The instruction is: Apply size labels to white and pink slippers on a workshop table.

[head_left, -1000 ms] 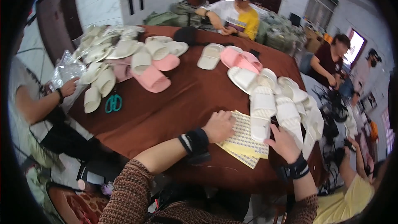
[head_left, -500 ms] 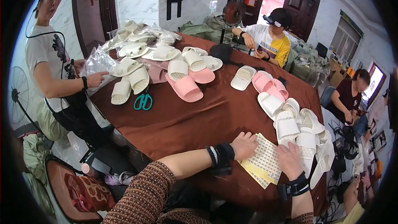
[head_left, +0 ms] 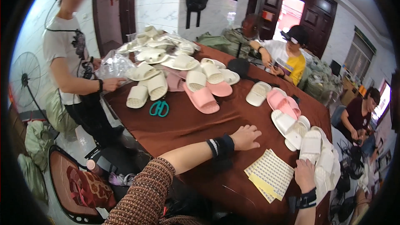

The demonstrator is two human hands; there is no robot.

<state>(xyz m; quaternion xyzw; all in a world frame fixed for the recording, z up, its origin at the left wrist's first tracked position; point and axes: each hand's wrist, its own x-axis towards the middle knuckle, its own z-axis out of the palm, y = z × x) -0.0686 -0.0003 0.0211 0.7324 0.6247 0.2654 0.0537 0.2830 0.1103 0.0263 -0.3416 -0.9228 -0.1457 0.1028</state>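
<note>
My left hand (head_left: 246,137) hovers over the brown cloth with its fingers spread and nothing in it. Below and to its right lie sheets of small white stickers (head_left: 276,171) on yellow backing, free of both hands. At the right, my right hand (head_left: 305,174) has its fingers bent at the near end of a white slipper (head_left: 310,143), gripping its edge; the fingertips are partly hidden. That slipper belongs to a row of overlapping white slippers (head_left: 327,162) along the table's right side. Pink slippers (head_left: 283,103) lie farther up the row.
On the brown-clothed table (head_left: 187,133) are teal-handled scissors (head_left: 159,108), a black cap (head_left: 239,66) and a heap of bagged white slippers (head_left: 154,50). One person (head_left: 68,58) stands at the left; another (head_left: 287,54) works across the table. A chair (head_left: 62,175) holds a red bag.
Both hands have left the sticker sheets. My left hand has lifted away leftward, and my right hand has moved onto the white slippers. The view has shifted slightly.
</note>
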